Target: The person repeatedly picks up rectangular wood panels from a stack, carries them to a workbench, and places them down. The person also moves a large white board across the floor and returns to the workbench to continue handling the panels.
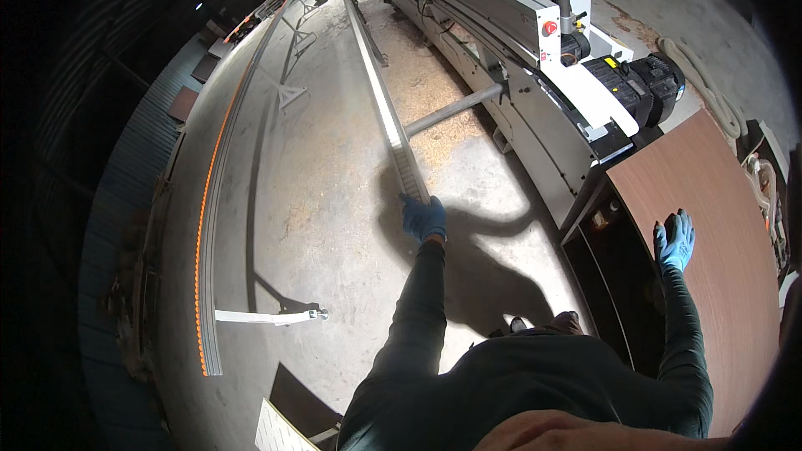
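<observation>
My left hand (423,217), in a blue work glove, is closed around the near end of a long, narrow light-grey rail (388,119). Close-set crosswise ribs show on the rail near my glove, and its top shines white farther off. The fingertips are partly hidden. My right hand (675,240), in a matching blue glove with dark fingertips, lies flat with fingers stretched on the brown wood-look top of a cabinet (710,301). Nothing is in that hand.
A long grey machine (535,117) with a red button (549,27) and black motors (639,83) stands at right. A round bar (455,108) joins it to the rail. At left runs an orange-edged stack of long strips (209,225) on white supports (267,316). Sawdust (443,134) litters the floor.
</observation>
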`<state>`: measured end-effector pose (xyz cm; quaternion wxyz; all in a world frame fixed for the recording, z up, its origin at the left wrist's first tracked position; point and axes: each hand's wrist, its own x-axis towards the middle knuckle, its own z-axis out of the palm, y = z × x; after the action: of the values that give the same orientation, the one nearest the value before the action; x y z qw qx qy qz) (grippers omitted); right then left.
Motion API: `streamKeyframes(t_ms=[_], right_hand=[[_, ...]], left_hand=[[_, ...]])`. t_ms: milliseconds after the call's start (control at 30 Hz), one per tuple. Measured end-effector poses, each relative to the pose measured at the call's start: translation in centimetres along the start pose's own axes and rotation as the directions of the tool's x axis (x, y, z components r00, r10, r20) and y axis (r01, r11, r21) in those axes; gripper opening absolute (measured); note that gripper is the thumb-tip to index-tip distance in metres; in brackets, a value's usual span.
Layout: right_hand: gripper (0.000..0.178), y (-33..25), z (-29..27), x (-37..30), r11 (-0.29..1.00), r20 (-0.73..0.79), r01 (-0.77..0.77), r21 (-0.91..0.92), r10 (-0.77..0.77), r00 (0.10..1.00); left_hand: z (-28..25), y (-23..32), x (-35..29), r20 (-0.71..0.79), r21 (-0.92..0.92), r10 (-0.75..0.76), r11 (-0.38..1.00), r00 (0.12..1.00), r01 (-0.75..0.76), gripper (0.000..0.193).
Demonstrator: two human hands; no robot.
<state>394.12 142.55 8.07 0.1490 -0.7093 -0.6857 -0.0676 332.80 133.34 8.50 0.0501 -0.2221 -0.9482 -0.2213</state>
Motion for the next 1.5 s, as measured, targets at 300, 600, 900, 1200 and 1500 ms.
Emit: streamKeyframes(t_ms=[300, 600, 900, 1200, 1500], right_hand=[[0.063, 0.11, 0.33, 0.00, 1.000, -0.020, 0.008, -0.004, -0.008, 1.000], [0.062, 0.13, 0.46, -0.01, 1.000, -0.050, 0.027, -0.007, -0.027, 0.998], [0.062, -0.04, 0.25, -0.03, 1.000, -0.021, 0.000, -0.010, 0.000, 1.000], [0.065, -0.12, -0.05, 0.04, 1.000, 0.006, -0.007, -0.016, 0.007, 1.000], [0.065, 0.06, 0.25, 0.06, 1.000, -0.005, -0.003, -0.020, 0.003, 1.000]], left_hand=[[0.01, 0.06, -0.09, -0.014, 0.024, 0.010, 1.000, 1.000, -0.010, 0.092], [0.68, -0.11, 0.16, -0.043, 0.076, 0.027, 0.997, 0.999, -0.024, 0.093], [0.23, 0.04, 0.14, -0.019, 0.028, 0.016, 0.999, 1.000, -0.015, 0.091], [0.11, 0.21, 0.01, -0.013, 0.038, 0.010, 0.999, 1.000, -0.010, 0.090], [-0.06, 0.19, 0.00, -0.004, 0.004, 0.012, 1.000, 1.000, -0.012, 0.090]])
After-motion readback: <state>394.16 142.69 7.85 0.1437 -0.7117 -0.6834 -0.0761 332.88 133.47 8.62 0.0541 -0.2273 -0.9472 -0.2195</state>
